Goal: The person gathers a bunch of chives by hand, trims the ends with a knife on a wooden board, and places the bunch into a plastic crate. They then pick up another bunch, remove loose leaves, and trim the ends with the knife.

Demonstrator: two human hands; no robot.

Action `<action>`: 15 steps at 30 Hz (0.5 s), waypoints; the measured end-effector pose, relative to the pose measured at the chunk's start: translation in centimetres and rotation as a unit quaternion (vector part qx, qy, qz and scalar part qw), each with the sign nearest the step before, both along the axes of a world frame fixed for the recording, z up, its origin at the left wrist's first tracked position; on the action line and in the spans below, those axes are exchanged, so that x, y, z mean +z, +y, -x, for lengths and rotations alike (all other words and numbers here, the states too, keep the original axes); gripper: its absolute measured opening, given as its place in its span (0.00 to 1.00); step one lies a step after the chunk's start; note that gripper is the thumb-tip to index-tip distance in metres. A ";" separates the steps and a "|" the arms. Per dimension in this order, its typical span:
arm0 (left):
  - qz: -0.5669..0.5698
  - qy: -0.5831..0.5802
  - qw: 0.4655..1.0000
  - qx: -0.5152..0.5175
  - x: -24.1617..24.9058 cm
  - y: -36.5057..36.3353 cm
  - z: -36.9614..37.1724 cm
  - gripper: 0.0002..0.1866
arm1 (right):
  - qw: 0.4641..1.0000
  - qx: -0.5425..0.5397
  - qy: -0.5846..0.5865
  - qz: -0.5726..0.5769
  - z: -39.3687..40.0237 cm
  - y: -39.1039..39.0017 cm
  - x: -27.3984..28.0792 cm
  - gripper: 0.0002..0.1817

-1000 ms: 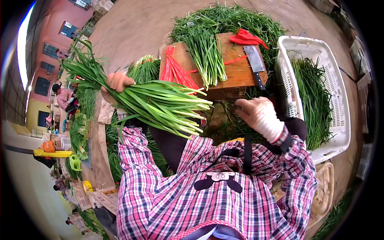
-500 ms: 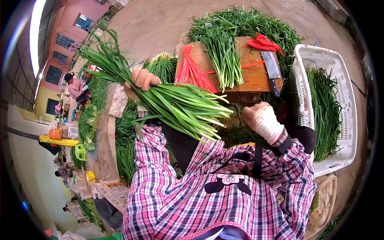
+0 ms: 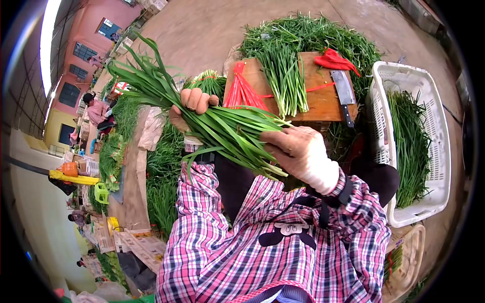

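Observation:
A loose bunch of garlic chives (image 3: 227,126) lies across my left hand (image 3: 193,104), whose fingers are wrapped round its middle. The long leaves fan to the upper left and the pale stem ends point right. My right hand (image 3: 297,150), with a white wrapping at the wrist, has its fingers closed over the stem ends; its thumb is partly hidden. Just beyond, another pile of chives (image 3: 287,86) rests on a wooden board (image 3: 323,103). Red ties (image 3: 242,91) hang at the board's left side, and a cleaver (image 3: 344,93) lies at its right.
A white plastic crate (image 3: 386,139) with chives inside stands at my right. A large heap of chives (image 3: 323,33) lies behind the board, beside a red cloth or glove (image 3: 336,61). A tied bunch (image 3: 208,83) sits left of the board. Other people (image 3: 98,111) sit far left.
My right hand has moved left and up from beside the bunch onto its stem ends. My left hand, still gripping the chives, has shifted slightly right.

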State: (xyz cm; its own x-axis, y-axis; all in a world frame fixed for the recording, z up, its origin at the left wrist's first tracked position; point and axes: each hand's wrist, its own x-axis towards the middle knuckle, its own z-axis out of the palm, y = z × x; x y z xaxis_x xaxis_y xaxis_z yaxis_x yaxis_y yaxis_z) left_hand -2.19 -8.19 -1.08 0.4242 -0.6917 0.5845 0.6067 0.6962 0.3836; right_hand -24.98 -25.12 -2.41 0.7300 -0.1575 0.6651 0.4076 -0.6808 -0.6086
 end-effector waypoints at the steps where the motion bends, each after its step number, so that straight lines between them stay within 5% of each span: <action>1: -0.006 -0.014 1.000 -0.003 0.1 -0.2 0.1 0.13 | 1.000 0.007 -0.001 0.015 -0.5 0.2 0.4 0.12; 5: -0.018 -0.042 0.999 -0.028 0.4 -1.0 0.5 0.14 | 0.995 0.030 0.002 0.092 -1.5 0.2 1.6 0.17; 10: -0.029 -0.010 0.998 -0.047 0.7 -2.3 1.5 0.14 | 0.946 0.010 0.034 0.321 -2.7 -1.1 0.9 0.24; 15: -0.063 0.025 0.997 -0.035 0.9 -3.0 2.1 0.16 | 0.929 -0.007 0.028 0.370 -3.4 -1.7 0.2 0.19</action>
State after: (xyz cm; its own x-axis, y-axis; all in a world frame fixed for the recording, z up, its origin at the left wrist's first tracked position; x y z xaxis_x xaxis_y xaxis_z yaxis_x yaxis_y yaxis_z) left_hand -4.29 -11.16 -0.18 0.3985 -0.7870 0.4710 0.6728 0.5998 0.4330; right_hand -21.55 -26.77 -2.17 0.7682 0.3175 0.5559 0.3768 -0.9262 0.0083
